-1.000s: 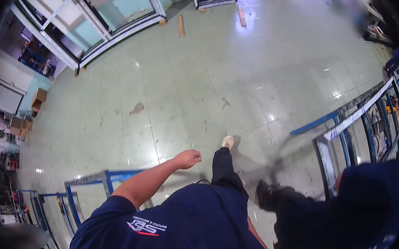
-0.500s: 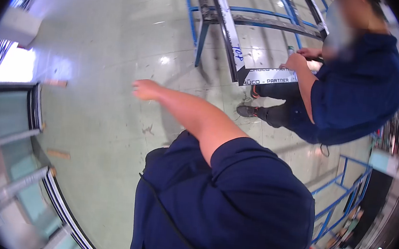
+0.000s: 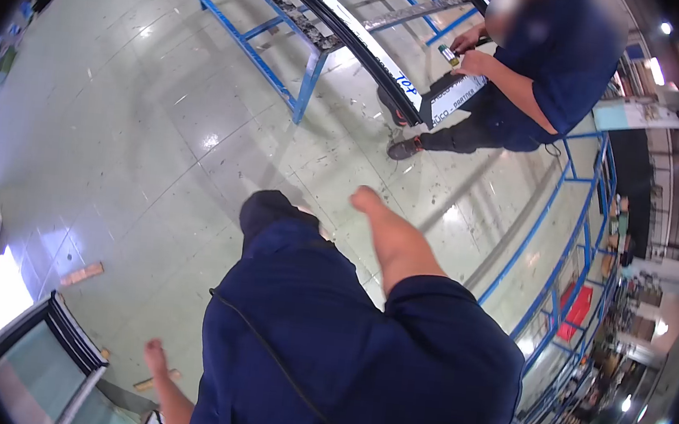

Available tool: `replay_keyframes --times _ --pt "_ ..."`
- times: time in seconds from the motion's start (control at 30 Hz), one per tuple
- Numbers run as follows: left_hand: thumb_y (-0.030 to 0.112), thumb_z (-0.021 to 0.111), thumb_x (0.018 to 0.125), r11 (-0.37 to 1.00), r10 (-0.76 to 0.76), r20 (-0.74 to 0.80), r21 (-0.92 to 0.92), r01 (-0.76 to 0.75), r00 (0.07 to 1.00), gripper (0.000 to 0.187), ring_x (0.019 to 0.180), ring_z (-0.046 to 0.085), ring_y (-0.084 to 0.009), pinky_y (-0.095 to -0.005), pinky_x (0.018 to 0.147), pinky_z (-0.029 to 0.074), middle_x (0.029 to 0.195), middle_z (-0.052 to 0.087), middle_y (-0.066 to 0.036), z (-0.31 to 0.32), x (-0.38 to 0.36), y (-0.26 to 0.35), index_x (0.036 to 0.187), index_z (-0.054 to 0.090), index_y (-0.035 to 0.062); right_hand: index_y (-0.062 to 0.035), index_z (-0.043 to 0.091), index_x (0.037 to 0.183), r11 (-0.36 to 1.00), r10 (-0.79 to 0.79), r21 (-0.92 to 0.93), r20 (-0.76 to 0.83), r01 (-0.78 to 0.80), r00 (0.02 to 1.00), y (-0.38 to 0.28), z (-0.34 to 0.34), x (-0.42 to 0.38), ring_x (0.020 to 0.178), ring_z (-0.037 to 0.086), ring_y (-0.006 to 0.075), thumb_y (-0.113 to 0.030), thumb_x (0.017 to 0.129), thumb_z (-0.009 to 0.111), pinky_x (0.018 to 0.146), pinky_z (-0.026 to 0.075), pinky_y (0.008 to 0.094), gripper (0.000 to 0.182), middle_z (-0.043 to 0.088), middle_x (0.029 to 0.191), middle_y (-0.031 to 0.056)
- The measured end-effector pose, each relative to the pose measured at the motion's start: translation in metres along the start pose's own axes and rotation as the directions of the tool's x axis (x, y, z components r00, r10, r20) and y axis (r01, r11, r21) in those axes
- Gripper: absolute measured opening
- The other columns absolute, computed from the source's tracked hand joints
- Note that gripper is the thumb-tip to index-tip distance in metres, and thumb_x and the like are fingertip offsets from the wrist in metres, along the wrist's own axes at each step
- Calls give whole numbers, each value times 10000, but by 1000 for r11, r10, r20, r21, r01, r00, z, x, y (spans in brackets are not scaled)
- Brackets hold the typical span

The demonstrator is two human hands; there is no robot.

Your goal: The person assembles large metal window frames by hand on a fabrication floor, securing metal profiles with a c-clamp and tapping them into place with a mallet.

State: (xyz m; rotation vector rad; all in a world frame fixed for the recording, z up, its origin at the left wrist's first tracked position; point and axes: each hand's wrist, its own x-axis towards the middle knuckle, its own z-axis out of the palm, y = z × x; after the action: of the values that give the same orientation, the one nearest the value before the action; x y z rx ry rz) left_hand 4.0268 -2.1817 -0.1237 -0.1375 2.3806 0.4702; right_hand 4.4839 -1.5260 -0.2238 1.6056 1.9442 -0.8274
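My right hand (image 3: 367,201) hangs out in front of my body above the tiled floor, touching nothing I can see. It looks rounded, but its fingers are too small and blurred to read. Low on the left, my left hand (image 3: 154,354) is held out from my side, near a small wood strip (image 3: 150,382) and a framed panel (image 3: 47,364). Its fingers are smeared too. Ahead of me, a co-worker's hands (image 3: 470,59) hold a small item with a green part (image 3: 449,54) over a black-and-white frame profile (image 3: 372,47) marked "TOP".
The profile frame lies on a blue metal trestle (image 3: 307,86). The co-worker (image 3: 566,62) stands at its corner. Blue racks (image 3: 552,257) run down the right, with a red bin (image 3: 573,312) behind. Another wood strip (image 3: 82,273) lies on the floor at left.
My view has turned and moved, so the trestle and co-worker sit farther up and left. My right arm has swung rightward in view, and my left hand has come into sight.
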Motion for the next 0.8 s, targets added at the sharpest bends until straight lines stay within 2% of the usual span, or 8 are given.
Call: replay_keyframes --times 0.1,0.23,0.3,0.37,0.4,0.43,0.57,0.8 --pt "244 579 930 968 201 -133 -126 -217 971 262 737 476 -106 -269 651 403 838 568 -11 -94 92 103 1051 602 12 22 674 905 994 93 72 -182 -81 979 66 5 -26 965 609 397 -299 755 556 858 492 447 374 643 1026 248" --pt "246 567 944 900 360 -177 -192 -391 916 301 807 505 -107 -262 708 415 929 597 -33 -123 147 269 1107 588 -7 0 670 1020 855 501 159 -9 -494 865 47 11 -77 1092 589 349 -257 827 467 948 466 406 380 617 1143 241" --pt "242 555 955 866 444 -84 -214 -451 892 319 933 561 -160 -291 838 441 1040 621 -79 -108 206 303 1138 575 -18 -30 686 1017 937 349 -87 173 -339 921 15 36 -57 1080 602 326 -249 825 455 944 469 394 372 638 1133 194" --pt "249 551 956 849 522 27 -113 -517 852 339 998 576 -206 -317 899 442 1084 623 -125 -82 222 343 1155 564 -26 -60 696 1024 973 189 -147 45 -180 981 31 181 57 1076 612 297 -246 818 461 934 476 387 364 649 1140 150" --pt "258 550 956 830 556 101 -24 -557 825 355 1020 576 -226 -329 917 439 1095 623 -147 -70 223 354 1164 558 -29 -24 705 923 995 54 -94 114 -43 992 -66 94 16 917 655 344 -279 840 498 830 524 427 338 668 1010 200" --pt "270 543 958 844 521 214 14 -536 826 361 1031 576 -233 -333 921 440 1104 622 -156 -61 220 363 1165 559 -25 -14 697 937 950 155 232 228 -208 961 -161 22 4 928 645 356 -332 831 541 852 508 434 370 661 1014 216" --pt "293 543 953 841 470 388 75 -535 793 367 1009 578 -234 -334 894 447 1085 622 -153 -72 258 430 1158 564 -11 -16 570 1199 856 -417 258 -170 449 893 -394 -93 111 1060 584 368 -360 855 547 910 465 438 487 624 1128 207" --pt "331 566 931 751 533 505 87 -654 679 367 896 586 -212 -327 783 470 983 628 -107 -105 376 532 1127 577 20 -61 565 1223 659 -305 529 -462 535 833 -535 -277 129 991 628 312 -248 826 643 860 496 389 445 642 1130 149"
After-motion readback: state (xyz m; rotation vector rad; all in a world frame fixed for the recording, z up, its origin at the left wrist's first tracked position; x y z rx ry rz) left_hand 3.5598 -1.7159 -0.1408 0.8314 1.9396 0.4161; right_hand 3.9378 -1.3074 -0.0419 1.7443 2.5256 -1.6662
